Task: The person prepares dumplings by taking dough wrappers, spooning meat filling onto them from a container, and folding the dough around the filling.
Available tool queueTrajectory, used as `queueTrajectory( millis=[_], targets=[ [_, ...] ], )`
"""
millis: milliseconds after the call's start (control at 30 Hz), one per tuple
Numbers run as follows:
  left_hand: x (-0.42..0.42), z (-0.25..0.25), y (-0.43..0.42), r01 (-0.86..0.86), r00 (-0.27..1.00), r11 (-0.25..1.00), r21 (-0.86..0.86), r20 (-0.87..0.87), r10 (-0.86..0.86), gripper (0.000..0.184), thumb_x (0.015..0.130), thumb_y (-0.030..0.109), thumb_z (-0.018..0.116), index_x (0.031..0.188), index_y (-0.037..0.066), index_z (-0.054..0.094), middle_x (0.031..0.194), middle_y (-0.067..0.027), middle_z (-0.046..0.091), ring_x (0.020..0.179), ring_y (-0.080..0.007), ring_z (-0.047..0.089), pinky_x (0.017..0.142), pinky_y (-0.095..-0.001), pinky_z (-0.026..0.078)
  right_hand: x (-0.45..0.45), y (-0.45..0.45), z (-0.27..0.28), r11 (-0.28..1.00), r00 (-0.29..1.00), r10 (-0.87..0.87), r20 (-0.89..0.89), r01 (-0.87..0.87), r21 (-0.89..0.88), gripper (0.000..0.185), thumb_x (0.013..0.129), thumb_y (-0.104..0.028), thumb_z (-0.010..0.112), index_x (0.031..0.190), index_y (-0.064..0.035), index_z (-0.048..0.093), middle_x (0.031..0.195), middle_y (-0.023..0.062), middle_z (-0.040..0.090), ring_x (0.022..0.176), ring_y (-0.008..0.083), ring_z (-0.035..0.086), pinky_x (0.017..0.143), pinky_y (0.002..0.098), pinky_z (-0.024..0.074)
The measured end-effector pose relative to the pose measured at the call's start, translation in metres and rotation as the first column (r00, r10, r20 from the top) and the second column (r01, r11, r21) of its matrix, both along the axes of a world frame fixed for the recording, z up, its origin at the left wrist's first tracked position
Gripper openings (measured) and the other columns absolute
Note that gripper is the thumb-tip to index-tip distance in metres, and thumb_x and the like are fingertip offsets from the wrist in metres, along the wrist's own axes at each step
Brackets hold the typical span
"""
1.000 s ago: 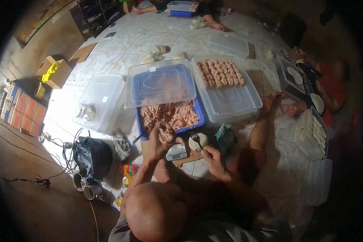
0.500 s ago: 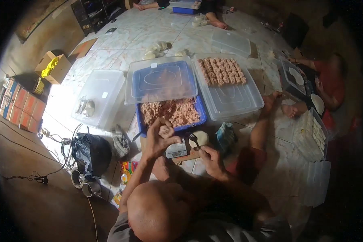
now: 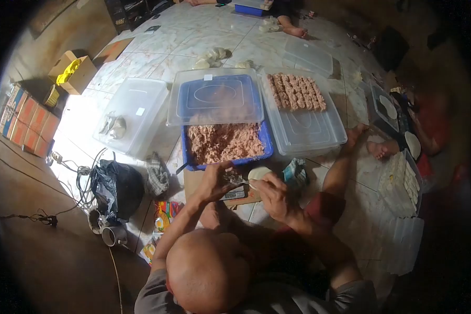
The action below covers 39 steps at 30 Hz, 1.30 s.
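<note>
My left hand (image 3: 214,182) is curled around a portion of meat mixture in front of the blue tub's near edge. In my right hand (image 3: 272,198) is a fork (image 3: 240,181), its tip against the mixture at my left palm. A pale round disc (image 3: 259,172) lies just behind my right fingers. Below my hands is a small digital scale (image 3: 234,193), partly covered. The blue tub (image 3: 270,144) holds pink meat mixture (image 3: 225,142), half covered by a clear lid (image 3: 214,118). Right of it, a clear tray (image 3: 311,138) bears rows of shaped meat portions (image 3: 295,92).
A clear lid (image 3: 131,115) lies at left, beside a black bag (image 3: 118,191), a checked cloth (image 3: 156,175) and a mug (image 3: 113,236). A teal cloth (image 3: 295,174) is near my right hand. Another person sits at right by a filled container (image 3: 400,183).
My hands have come together, and the fork has moved left from over the pale disc to the meat in my left hand. The view has shifted slightly.
</note>
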State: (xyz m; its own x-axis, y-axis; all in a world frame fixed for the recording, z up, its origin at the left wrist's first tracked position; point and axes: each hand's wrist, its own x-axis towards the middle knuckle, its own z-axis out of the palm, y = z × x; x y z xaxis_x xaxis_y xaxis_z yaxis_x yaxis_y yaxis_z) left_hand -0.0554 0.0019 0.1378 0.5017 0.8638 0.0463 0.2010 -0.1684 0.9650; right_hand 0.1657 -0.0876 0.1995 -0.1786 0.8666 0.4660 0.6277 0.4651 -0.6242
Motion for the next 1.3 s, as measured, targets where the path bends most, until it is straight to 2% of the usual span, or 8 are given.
queueTrajectory(
  millis=[100,233,300,500,700,833,1033,1300],
  targets=[
    [-0.017,-0.01,0.004,0.094,0.915,0.995,0.042,-0.398,-0.07,0.055,0.072,0.018,0.091,0.117,-0.001,0.063,0.11,-0.0094,0.07,0.101,-0.0165,0.063,0.089,-0.0338,0.05,0.014,0.007,0.002,0.981,0.98,0.043,0.193,-0.005,-0.195,0.019,0.091,-0.003,0.055,0.105,-0.0007,0.067,0.093,0.018,0.06,0.09,0.0373,0.064,0.073,0.0439,0.0514],
    [-0.035,-0.01,-0.033,-0.071,0.955,0.997,-0.028,0.288,0.076,0.06,0.071,0.019,0.093,0.121,0.0,0.065,0.107,-0.0076,0.069,0.1,-0.014,0.06,0.09,-0.0342,0.051,0.017,0.037,0.023,0.992,0.993,-0.027,0.115,0.041,-0.123,0.015,0.094,-0.004,0.054,0.103,-0.0006,0.065,0.094,0.0186,0.064,0.09,0.0398,0.063,0.078,0.0457,0.0493],
    [-0.044,-0.047,-0.043,-0.027,0.994,0.936,-0.35,0.092,0.064,0.05,0.069,0.023,0.094,0.107,0.0,0.069,0.092,-0.0043,0.07,0.083,-0.0129,0.059,0.076,-0.033,0.051,0.006,0.063,0.02,0.996,0.961,-0.016,0.277,0.04,-0.083,0.012,0.09,-0.005,0.057,0.099,-0.001,0.065,0.092,0.0146,0.063,0.089,0.0362,0.063,0.082,0.0465,0.0464],
    [-0.045,-0.033,-0.06,0.001,1.0,0.999,0.04,0.0,-0.001,0.046,0.071,0.034,0.092,0.093,0.002,0.068,0.076,-0.0024,0.064,0.072,-0.0139,0.056,0.067,-0.0301,0.049,-0.045,0.146,-0.056,0.963,0.835,0.004,0.55,-0.151,0.222,0.008,0.083,-0.001,0.057,0.084,-0.0071,0.061,0.089,0.0088,0.059,0.091,0.0275,0.06,0.084,0.0442,0.0382],
    [-0.06,-0.072,-0.057,-0.156,0.988,0.959,-0.238,-0.036,0.152,0.042,0.076,0.027,0.09,0.097,0.002,0.065,0.087,-0.006,0.064,0.084,-0.0149,0.06,0.074,-0.0316,0.048,-0.034,0.143,-0.045,0.948,0.72,0.219,0.659,-0.317,0.031,0.012,0.083,0.001,0.055,0.084,-0.0085,0.062,0.087,0.0079,0.057,0.09,0.0267,0.058,0.084,0.0447,0.0375],
    [-0.05,-0.045,-0.048,-0.236,0.945,0.968,-0.091,0.21,0.25,0.044,0.073,0.023,0.092,0.099,0.001,0.064,0.084,-0.0026,0.064,0.081,-0.014,0.06,0.074,-0.0304,0.05,0.015,0.122,0.004,0.994,0.81,0.101,0.578,-0.102,-0.031,0.006,0.086,-0.002,0.058,0.086,-0.0067,0.062,0.087,0.0103,0.058,0.086,0.028,0.059,0.084,0.0437,0.0367],
    [-0.01,-0.026,-0.015,-0.141,0.965,0.988,-0.058,0.217,0.15,0.037,0.073,0.02,0.092,0.092,0.004,0.065,0.087,-0.0019,0.066,0.083,-0.0137,0.06,0.075,-0.0317,0.051,0.025,0.071,0.033,0.96,0.987,0.088,0.135,-0.048,-0.277,0.015,0.093,-0.013,0.06,0.098,-0.0019,0.068,0.094,0.0157,0.066,0.088,0.0352,0.065,0.079,0.0443,0.0488],
    [0.015,-0.041,0.011,-0.125,0.992,0.988,0.087,0.011,0.124,0.023,0.076,0.009,0.081,0.088,-0.001,0.064,0.07,-0.0107,0.065,0.063,-0.0129,0.057,0.06,-0.0334,0.049,0.024,0.029,0.019,0.95,0.993,-0.043,0.112,0.075,-0.303,0.011,0.094,-0.011,0.057,0.095,-0.0004,0.062,0.09,0.0189,0.061,0.083,0.041,0.061,0.074,0.05,0.049]
  ],
)
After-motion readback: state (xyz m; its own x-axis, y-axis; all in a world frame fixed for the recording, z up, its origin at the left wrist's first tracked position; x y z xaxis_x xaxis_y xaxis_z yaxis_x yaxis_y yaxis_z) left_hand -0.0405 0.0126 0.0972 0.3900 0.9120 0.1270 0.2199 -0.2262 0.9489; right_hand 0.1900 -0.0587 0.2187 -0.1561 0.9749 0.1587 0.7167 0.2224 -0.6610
